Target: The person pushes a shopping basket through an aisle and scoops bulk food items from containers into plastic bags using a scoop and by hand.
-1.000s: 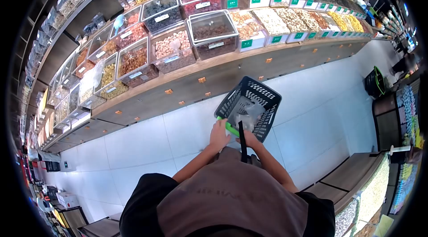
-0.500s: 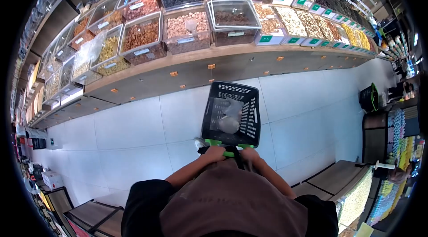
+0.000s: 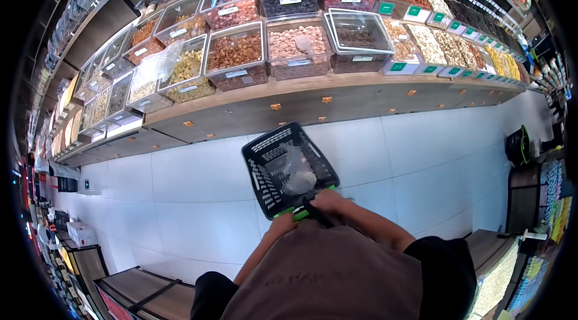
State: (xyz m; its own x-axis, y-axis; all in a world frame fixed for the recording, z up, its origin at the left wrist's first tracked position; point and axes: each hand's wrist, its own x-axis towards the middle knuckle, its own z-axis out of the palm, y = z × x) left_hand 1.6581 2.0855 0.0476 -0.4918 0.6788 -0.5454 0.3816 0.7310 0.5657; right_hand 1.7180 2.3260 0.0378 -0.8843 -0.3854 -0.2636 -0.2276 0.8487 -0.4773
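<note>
A black shopping basket with green trim stands tilted to the left in front of me. Its green-and-black handle lies close to my body. My left hand is closed around the handle's left end. Higher up on the right, my right hand wraps the other end, its fingers partly hidden. Inside the basket is a translucent plastic bag with pale contents that I cannot make out.
A long counter with orange-handled drawers runs across ahead. Transparent bins of dried fruit and nuts stand on it. Another black basket is at the right. A low wooden stand is at lower left; pale floor tiles lie between.
The basket has swung from pointing slightly right to pointing left. My right hand has moved up and forward, my left hand down and back. The counter has shifted rightward in view.
</note>
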